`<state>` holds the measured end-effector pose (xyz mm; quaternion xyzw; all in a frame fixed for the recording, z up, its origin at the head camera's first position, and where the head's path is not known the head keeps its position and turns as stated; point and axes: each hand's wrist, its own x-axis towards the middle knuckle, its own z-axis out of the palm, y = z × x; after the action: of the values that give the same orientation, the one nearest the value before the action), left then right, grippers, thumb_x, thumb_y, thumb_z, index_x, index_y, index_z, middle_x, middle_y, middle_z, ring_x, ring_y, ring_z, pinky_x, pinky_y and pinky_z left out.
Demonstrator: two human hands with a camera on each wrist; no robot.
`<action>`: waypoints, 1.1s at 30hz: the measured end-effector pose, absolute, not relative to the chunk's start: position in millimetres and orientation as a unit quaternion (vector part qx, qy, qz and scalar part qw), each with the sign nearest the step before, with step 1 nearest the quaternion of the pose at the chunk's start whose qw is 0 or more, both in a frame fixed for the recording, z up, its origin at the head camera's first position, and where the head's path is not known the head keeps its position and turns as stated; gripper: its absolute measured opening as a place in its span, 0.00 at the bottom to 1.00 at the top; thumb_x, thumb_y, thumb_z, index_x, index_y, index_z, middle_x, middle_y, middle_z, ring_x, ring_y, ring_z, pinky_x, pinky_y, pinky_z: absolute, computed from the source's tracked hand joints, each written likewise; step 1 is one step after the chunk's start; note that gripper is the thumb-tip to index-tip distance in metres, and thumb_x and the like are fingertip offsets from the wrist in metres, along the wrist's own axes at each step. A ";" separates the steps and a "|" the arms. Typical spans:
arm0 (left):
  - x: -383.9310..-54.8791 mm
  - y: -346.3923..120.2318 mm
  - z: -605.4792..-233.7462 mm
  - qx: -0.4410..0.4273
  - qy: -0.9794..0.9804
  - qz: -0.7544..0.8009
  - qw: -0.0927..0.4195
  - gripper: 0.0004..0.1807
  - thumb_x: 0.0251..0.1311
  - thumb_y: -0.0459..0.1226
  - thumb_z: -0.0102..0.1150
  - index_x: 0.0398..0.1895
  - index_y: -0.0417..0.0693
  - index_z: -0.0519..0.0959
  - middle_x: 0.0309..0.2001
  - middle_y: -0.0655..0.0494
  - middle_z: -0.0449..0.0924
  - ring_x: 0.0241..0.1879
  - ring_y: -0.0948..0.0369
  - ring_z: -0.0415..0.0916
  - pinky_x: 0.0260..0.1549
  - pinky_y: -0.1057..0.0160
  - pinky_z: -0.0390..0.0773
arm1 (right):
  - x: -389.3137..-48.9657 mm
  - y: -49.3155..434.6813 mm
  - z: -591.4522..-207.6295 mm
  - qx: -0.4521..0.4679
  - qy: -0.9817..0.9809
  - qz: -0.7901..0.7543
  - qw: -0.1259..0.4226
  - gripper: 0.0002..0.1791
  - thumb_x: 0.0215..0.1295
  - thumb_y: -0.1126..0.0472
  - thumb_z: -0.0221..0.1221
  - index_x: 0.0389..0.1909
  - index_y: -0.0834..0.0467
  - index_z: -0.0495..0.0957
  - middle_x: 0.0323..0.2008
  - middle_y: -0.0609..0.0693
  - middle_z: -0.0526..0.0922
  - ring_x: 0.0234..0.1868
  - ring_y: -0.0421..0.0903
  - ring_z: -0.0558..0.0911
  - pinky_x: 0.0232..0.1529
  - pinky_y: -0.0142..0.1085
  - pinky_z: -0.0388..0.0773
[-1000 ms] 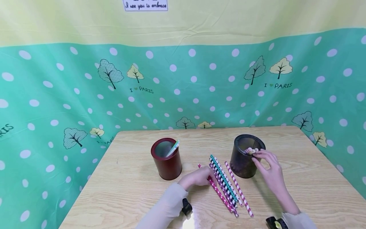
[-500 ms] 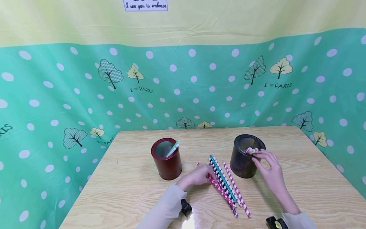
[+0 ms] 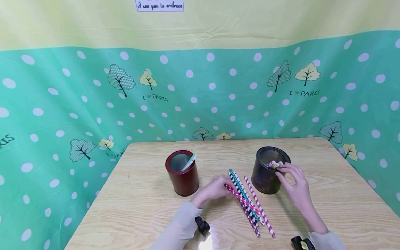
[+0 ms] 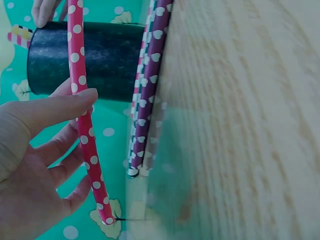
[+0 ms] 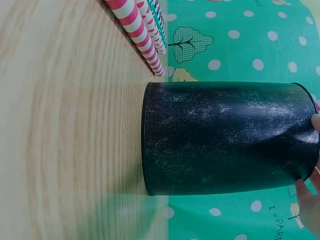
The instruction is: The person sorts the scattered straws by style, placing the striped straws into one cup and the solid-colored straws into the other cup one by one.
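The bright pink, white-dotted, paper-looking straw should be very light and stiff, but may crush if squeezed hard, so a soft pinch near its middle seems best. It looks thin and round. The left hand pinches it with the thumb and fingers, just above the other patterned straws, which lie to that hand's right. Farther right, the right hand pinches the rim of the round black can.
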<state>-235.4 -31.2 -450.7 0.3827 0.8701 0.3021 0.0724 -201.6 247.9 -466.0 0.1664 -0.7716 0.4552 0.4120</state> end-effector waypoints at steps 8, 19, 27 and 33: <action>-233.2 -32.7 -442.6 0.374 0.859 0.345 0.059 0.08 0.48 0.36 0.63 0.32 0.55 0.82 0.36 0.69 0.77 0.42 0.71 0.66 0.45 0.65 0.56 | -201.2 247.6 -463.9 0.167 -0.773 0.456 0.408 0.11 0.50 0.70 0.61 0.35 0.57 0.80 0.41 0.48 0.78 0.53 0.44 0.68 0.57 0.26 0.55; -232.4 -33.0 -434.3 0.368 0.840 0.397 0.035 0.09 0.49 0.38 0.62 0.35 0.50 0.82 0.36 0.67 0.76 0.42 0.69 0.67 0.46 0.65 0.62 | -216.6 261.6 -489.0 0.163 -0.783 0.439 0.409 0.12 0.48 0.69 0.63 0.37 0.56 0.80 0.42 0.50 0.78 0.54 0.44 0.68 0.57 0.28 0.55; -230.0 -29.4 -425.2 0.361 0.823 0.438 0.017 0.09 0.48 0.32 0.62 0.35 0.47 0.81 0.35 0.61 0.76 0.41 0.68 0.68 0.48 0.64 0.63 | -198.2 243.9 -457.2 0.153 -0.795 0.420 0.410 0.11 0.46 0.74 0.62 0.33 0.62 0.80 0.39 0.50 0.78 0.52 0.39 0.68 0.55 0.23 0.56; -212.5 -26.2 -391.3 0.351 0.807 0.475 0.014 0.08 0.49 0.28 0.59 0.35 0.38 0.80 0.36 0.50 0.76 0.42 0.60 0.70 0.46 0.60 0.68 | -222.3 268.5 -498.8 0.171 -0.784 0.434 0.411 0.13 0.49 0.64 0.63 0.38 0.55 0.80 0.44 0.48 0.78 0.55 0.46 0.68 0.59 0.30 0.56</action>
<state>-212.5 -26.2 -391.3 0.3513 0.8069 0.4747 0.0136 -222.3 268.5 -498.8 0.1709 -0.7836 0.4336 0.4109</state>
